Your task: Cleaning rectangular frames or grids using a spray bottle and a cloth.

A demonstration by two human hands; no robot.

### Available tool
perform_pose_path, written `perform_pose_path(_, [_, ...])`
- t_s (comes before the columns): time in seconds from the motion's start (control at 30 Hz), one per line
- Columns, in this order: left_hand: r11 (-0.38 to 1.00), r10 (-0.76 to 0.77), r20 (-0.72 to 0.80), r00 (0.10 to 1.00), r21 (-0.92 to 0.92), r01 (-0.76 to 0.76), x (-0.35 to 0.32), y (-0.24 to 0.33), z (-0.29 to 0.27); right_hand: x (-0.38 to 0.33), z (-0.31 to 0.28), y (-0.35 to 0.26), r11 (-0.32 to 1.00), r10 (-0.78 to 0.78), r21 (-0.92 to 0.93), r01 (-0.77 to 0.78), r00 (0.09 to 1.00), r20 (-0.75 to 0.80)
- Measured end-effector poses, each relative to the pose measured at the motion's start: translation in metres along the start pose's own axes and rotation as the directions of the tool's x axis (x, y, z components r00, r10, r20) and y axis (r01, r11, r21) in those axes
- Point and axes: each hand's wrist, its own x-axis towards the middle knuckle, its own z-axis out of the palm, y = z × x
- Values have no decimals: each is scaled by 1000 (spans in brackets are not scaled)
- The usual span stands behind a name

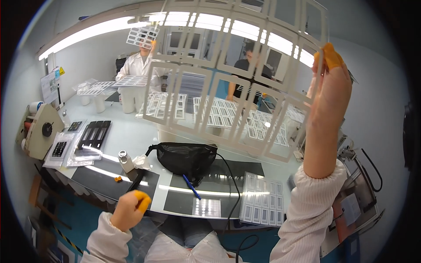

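Note:
My right hand [331,83], with orange finger cots on its fingertips, is raised high on the right. It pinches the right edge of a large clear sheet [239,116] printed with white rectangular frames. The sheet is tilted up in front of the lights, and the room shows through it. Low on the left, my left hand [128,210] is closed, orange cots on its curled fingers. Whether anything is inside that hand is hidden. A small bottle [126,161] and a crumpled white wipe [141,162] stand on the table beyond it.
On the table lie a black mesh pouch [186,158], a blue pen [192,187], a dark cable and another framed sheet [263,199]. Black trays [93,136] and a tape dispenser [39,131] are at left. Two co-workers and more sheets on supports are across the table.

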Motion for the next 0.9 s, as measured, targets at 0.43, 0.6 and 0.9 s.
perform_pose_path(0.43, [728, 260, -439, 860, -496, -474, 88, 72, -40, -3, -36, 17, 991, 110, 75, -111, 994, 8])
perform_pose_path(0.6, [779, 375, -488, 789, -296, -553, 86, 84, -33, -2, -51, 35, 992, 111, 67, -108, 993, -32])
perform_pose_path(0.9, [804, 363, -361, 859, -345, -485, 69, 79, -6, -26, -80, 54, 999, 7, -41, -6, 1000, 14])
